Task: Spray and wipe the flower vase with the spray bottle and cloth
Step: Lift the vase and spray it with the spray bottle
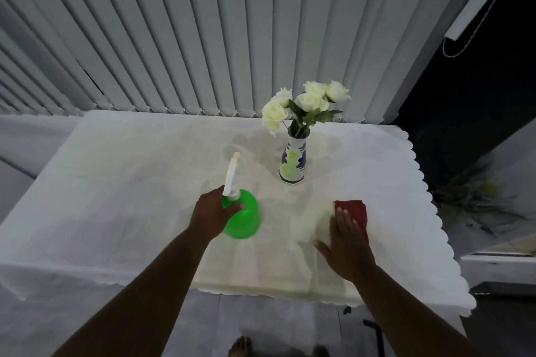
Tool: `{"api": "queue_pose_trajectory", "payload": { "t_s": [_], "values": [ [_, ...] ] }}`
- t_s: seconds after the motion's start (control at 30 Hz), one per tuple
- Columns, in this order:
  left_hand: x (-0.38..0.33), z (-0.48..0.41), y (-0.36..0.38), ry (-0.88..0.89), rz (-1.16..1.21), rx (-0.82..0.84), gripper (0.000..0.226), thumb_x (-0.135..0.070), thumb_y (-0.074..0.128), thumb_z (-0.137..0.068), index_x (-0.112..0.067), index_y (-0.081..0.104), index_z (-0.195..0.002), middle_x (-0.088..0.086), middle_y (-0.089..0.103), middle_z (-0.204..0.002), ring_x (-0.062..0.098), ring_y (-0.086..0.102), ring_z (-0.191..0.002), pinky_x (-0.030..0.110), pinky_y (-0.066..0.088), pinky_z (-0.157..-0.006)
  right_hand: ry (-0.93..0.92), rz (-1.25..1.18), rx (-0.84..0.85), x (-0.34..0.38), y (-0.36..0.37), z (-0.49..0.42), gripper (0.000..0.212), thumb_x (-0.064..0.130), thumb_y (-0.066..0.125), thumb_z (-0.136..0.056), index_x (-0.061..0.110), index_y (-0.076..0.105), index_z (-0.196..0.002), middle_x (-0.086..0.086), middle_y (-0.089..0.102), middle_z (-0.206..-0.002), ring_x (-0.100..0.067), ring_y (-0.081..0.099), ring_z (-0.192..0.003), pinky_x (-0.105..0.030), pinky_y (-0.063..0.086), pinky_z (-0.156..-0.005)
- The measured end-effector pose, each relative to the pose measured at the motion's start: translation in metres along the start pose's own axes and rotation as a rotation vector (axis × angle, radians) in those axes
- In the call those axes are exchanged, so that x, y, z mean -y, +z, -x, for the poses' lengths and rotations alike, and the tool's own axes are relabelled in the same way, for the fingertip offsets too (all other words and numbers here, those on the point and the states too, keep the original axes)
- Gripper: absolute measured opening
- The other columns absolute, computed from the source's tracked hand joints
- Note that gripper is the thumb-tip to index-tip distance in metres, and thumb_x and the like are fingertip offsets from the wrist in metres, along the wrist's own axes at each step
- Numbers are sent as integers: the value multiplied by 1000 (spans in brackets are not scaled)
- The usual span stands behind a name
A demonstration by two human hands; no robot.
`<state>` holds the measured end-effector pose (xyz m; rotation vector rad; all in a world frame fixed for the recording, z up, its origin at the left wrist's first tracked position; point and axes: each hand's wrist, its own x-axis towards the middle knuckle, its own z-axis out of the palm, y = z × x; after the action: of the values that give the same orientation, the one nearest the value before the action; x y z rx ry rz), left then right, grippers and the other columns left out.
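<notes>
Two hands work: the left hand (pixel 213 211) grips the green spray bottle (pixel 242 216); the right hand (pixel 348 243) lies flat and open on the red cloth (pixel 355 210), near the vase (pixel 293 161).

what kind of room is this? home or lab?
Probably a home room by a window. Cues: pale vertical blinds behind the table, a scalloped white tablecloth, and a painted vase of white roses. Bare feet on the tiled floor fit that too.

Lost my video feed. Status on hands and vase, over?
Left hand gripping green spray bottle. Right hand flat on red cloth. Vase upright, untouched. Path clear.
</notes>
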<state>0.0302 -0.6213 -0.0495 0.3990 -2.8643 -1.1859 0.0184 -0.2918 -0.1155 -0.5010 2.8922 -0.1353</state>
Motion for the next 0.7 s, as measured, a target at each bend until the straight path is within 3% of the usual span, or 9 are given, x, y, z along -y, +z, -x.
{"api": "queue_pose_trajectory", "payload": {
  "t_s": [0.1, 0.17, 0.23, 0.33, 0.43, 0.53, 0.6, 0.7],
  "values": [
    [8, 5, 2, -15, 27, 10, 62, -54, 69, -65, -21, 67, -116, 3, 74, -105, 22, 68, -97, 25, 44, -76, -137, -235, -55, 65, -32, -31, 97, 71, 11, -93, -6, 41, -144, -24, 37, -154, -36, 33, -146, -45, 30, -119],
    [12, 10, 5, -16, 13, -1, 64, -52, 71, -68, -23, 63, -124, 0, 73, -112, 20, 67, -101, 23, 42, -78, -211, -416, -137, 113, -57, -49, 85, 64, 33, -95, -2, 35, -149, -18, 34, -158, -26, 30, -149, -35, 24, -122],
    [19, 14, 8, -27, 44, -20, 63, -42, 77, -72, -24, 59, -131, -3, 70, -120, 18, 66, -106, 22, 42, -81, -239, -613, -88, 155, -79, -64, 87, 50, 61, -91, 6, 23, -155, -9, 25, -163, -20, 22, -151, -33, 21, -124],
    [29, 17, 11, -36, 44, -33, 62, -30, 78, -76, -24, 57, -134, -2, 70, -122, 20, 67, -108, 20, 42, -81, -135, -854, -33, 193, -90, -79, 90, 36, 77, -81, 14, 27, -153, -4, 39, -155, -20, 39, -142, -35, 37, -115],
    [32, 15, 12, -14, 25, 21, 62, -29, 78, -76, -30, 56, -134, -4, 71, -118, 22, 69, -100, 23, 44, -78, -4, -955, -136, 205, -87, -80, 63, 27, 71, -87, 13, 42, -141, -8, 58, -134, -25, 59, -121, -38, 52, -100],
    [30, 9, 11, 36, 118, 109, 63, -18, 78, -74, -35, 56, -130, -4, 66, -127, 15, 64, -117, 27, 49, -98, -19, -926, -292, 193, -86, -73, 40, 21, 59, -95, 8, 49, -132, -10, 64, -116, -24, 64, -104, -34, 52, -91],
    [22, -2, 11, 63, 177, 137, 57, -5, 74, -75, -21, 61, -128, 1, 65, -129, 13, 60, -122, 27, 44, -106, -19, -928, -341, 173, -90, -66, 32, 20, 57, -97, 9, 53, -127, -7, 67, -109, -18, 63, -96, -31, 51, -86],
    [-2, -30, 21, 79, 166, 115, 50, -4, 77, -76, -6, 64, -124, 13, 66, -127, 23, 63, -118, 6, 42, -96, 7, -885, -369, 128, -100, -52, 30, 21, 56, -98, 13, 56, -127, -2, 68, -106, -16, 63, -92, -26, 47, -81]
  ]
}}
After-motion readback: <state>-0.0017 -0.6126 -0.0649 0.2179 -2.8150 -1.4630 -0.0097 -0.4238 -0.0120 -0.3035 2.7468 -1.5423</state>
